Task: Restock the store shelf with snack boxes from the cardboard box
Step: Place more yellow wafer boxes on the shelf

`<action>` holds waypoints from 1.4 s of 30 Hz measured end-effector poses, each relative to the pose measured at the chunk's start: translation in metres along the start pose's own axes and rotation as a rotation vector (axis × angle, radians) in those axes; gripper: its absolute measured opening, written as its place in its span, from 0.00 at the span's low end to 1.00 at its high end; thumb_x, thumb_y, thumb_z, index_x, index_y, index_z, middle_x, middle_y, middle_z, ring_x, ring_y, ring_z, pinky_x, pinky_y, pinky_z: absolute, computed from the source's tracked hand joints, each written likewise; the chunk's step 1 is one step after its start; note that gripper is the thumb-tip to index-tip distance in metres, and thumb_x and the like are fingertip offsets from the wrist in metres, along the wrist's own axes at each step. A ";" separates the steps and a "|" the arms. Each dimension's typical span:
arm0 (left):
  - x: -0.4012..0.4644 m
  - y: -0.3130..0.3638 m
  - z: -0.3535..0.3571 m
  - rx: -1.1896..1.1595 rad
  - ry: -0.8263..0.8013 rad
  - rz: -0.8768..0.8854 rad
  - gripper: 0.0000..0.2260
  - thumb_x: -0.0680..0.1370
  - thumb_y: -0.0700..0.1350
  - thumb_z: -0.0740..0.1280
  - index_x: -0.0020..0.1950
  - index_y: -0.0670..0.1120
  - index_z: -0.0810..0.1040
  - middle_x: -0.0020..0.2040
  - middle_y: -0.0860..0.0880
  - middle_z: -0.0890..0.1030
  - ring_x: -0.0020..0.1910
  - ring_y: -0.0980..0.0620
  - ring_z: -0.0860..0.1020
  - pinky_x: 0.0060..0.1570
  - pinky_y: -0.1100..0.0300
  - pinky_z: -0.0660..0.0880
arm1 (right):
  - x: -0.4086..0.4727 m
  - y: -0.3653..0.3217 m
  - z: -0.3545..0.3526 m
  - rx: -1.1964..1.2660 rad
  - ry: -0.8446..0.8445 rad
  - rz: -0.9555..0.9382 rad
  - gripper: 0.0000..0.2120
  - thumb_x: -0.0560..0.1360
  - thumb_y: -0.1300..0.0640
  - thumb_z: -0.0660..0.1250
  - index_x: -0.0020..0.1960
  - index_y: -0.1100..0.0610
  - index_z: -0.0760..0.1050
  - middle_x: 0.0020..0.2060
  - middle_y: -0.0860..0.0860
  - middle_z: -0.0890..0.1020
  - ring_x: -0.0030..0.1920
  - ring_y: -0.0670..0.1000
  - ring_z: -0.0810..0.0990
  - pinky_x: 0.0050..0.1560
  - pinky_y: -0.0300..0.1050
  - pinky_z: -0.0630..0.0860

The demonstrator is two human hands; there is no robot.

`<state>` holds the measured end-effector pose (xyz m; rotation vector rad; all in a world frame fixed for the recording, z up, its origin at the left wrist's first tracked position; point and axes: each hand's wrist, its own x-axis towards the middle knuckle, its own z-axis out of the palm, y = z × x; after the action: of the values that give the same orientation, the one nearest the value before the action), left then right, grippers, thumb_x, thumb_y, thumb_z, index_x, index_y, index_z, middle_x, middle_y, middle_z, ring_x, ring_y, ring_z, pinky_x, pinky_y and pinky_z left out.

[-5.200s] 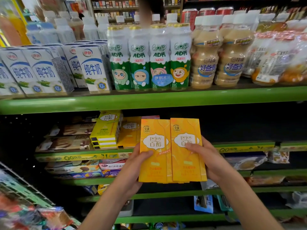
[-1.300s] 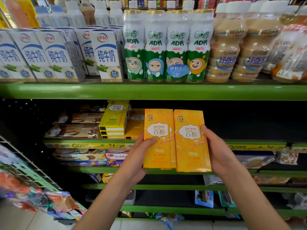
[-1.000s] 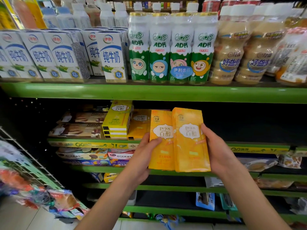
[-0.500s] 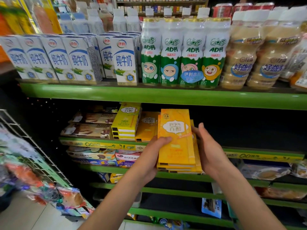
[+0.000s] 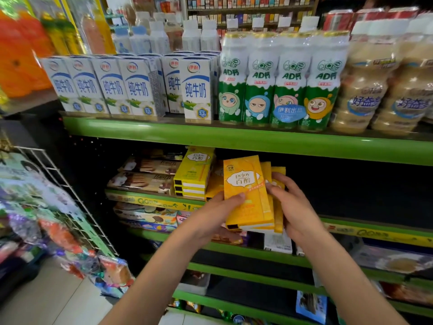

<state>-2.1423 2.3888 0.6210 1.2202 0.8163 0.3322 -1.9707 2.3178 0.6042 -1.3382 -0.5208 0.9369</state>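
Note:
I hold a stack of orange Pejoy snack boxes (image 5: 248, 191) in front of the second green shelf (image 5: 154, 201). My left hand (image 5: 210, 216) grips the stack's left edge, thumb on the top box's front. My right hand (image 5: 295, 207) grips the right side, fingers curled round the lower boxes. A pile of yellow Pejoy boxes (image 5: 194, 172) lies on the shelf just left of the stack, with more orange boxes (image 5: 214, 186) behind my left hand. The cardboard box is not in view.
Milk cartons (image 5: 140, 87), green AD bottles (image 5: 278, 83) and beige drink bottles (image 5: 379, 85) fill the upper shelf. Brown biscuit boxes (image 5: 143, 179) lie left of the yellow pile. The shelf's right part (image 5: 351, 188) is dark. A wire rack of snack bags (image 5: 58, 219) stands at the left.
The two side-by-side boxes have been slid over each other into one stack. The stack and both hands have moved toward the shelf, closer to the yellow pile.

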 end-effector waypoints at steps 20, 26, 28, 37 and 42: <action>0.056 0.068 -0.024 0.645 0.299 0.097 0.29 0.80 0.54 0.65 0.76 0.47 0.57 0.75 0.46 0.65 0.54 0.44 0.74 0.29 0.57 0.80 | 0.119 -0.014 -0.084 -0.862 0.176 -0.081 0.22 0.79 0.58 0.65 0.73 0.54 0.69 0.57 0.60 0.80 0.41 0.54 0.79 0.37 0.44 0.73; 0.062 0.073 -0.021 0.933 0.354 0.048 0.28 0.81 0.55 0.61 0.76 0.43 0.59 0.75 0.41 0.64 0.43 0.42 0.84 0.36 0.50 0.82 | 0.088 -0.019 -0.051 -1.244 0.096 -0.364 0.27 0.77 0.52 0.65 0.76 0.51 0.65 0.73 0.57 0.69 0.75 0.59 0.63 0.74 0.52 0.60; 0.062 0.074 -0.019 1.147 0.374 0.080 0.25 0.81 0.57 0.60 0.71 0.40 0.66 0.60 0.38 0.76 0.33 0.44 0.84 0.37 0.53 0.79 | 0.068 -0.022 -0.027 -1.054 -0.125 -0.480 0.31 0.75 0.50 0.69 0.76 0.45 0.64 0.76 0.53 0.65 0.75 0.52 0.64 0.72 0.44 0.61; 0.056 0.078 -0.035 1.353 0.537 0.405 0.12 0.79 0.50 0.64 0.52 0.43 0.81 0.49 0.41 0.83 0.47 0.39 0.80 0.43 0.51 0.78 | 0.050 0.003 0.024 -1.218 -0.350 -0.542 0.40 0.69 0.44 0.75 0.77 0.47 0.62 0.79 0.52 0.57 0.77 0.53 0.60 0.73 0.46 0.60; 0.049 0.069 -0.078 1.373 0.577 0.449 0.14 0.80 0.52 0.63 0.61 0.49 0.81 0.63 0.41 0.79 0.64 0.38 0.72 0.61 0.47 0.72 | 0.052 0.005 0.028 -1.232 -0.352 -0.540 0.39 0.69 0.43 0.74 0.76 0.45 0.61 0.79 0.49 0.55 0.76 0.53 0.60 0.72 0.51 0.62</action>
<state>-2.1510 2.4972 0.6576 2.6878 1.3260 0.5179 -1.9653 2.3762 0.5951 -1.9240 -1.8234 0.3290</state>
